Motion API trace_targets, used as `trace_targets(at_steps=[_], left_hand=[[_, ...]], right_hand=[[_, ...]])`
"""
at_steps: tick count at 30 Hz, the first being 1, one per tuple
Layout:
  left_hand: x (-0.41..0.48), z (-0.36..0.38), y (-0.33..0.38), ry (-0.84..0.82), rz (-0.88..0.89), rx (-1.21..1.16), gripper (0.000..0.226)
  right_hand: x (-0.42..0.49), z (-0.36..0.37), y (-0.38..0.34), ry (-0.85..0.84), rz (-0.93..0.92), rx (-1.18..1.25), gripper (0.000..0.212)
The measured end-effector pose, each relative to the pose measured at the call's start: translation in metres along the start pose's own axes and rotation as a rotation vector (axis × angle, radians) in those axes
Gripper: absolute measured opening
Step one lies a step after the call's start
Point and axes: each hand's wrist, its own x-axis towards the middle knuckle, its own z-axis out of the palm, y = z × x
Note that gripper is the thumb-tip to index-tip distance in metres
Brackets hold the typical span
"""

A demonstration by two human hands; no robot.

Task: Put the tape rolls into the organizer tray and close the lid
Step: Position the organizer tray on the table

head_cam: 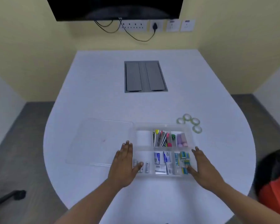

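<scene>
A clear organizer tray [162,148] sits on the white table, divided into compartments with pens, staples and small boxes. Its top-left compartment [143,137] looks unfilled. The clear lid [99,141] lies flat on the table to the tray's left. Several small greenish tape rolls [189,122] lie on the table just beyond the tray's far right corner. My left hand [125,164] rests flat against the tray's left side, fingers apart. My right hand [204,168] lies flat against its right side. Neither hand holds anything.
A grey cable hatch [145,76] is set into the table further back. A dark screen [115,7] and wall sockets [153,26] are on the far wall. A person in an orange top [275,191] sits at the right edge.
</scene>
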Motion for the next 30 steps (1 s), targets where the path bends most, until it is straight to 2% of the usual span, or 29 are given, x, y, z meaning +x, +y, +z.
trace_targets(at_steps=[3, 7, 12, 16, 20, 24, 27, 30], left_hand=[[-0.011, 0.022, 0.000, -0.088, -0.031, -0.036, 0.088], [-0.026, 0.043, -0.006, -0.147, -0.036, -0.048, 0.087], [-0.028, 0.049, -0.017, -0.105, 0.004, -0.051, 0.085], [-0.017, 0.040, -0.009, -0.020, 0.015, -0.114, 0.084], [0.010, 0.024, 0.022, 0.059, 0.029, -0.196, 0.077], [0.051, 0.011, 0.070, 0.125, 0.062, -0.204, 0.070], [0.085, 0.001, 0.109, 0.150, 0.122, -0.209, 0.064], [0.122, -0.006, 0.140, 0.107, 0.173, -0.187, 0.057]], right_hand=[[-0.015, 0.019, 0.002, -0.016, 0.063, 0.034, 0.074], [-0.026, 0.036, 0.009, -0.065, 0.026, -0.138, 0.073], [-0.032, 0.036, 0.004, -0.080, 0.044, -0.142, 0.077], [-0.035, 0.032, -0.003, -0.019, 0.028, -0.036, 0.079], [-0.026, 0.023, -0.001, 0.131, 0.029, 0.149, 0.063], [0.011, -0.001, 0.020, 0.165, -0.008, 0.251, 0.056], [0.046, -0.019, 0.040, 0.207, -0.018, 0.267, 0.047], [0.079, -0.032, 0.057, 0.207, -0.025, 0.242, 0.041]])
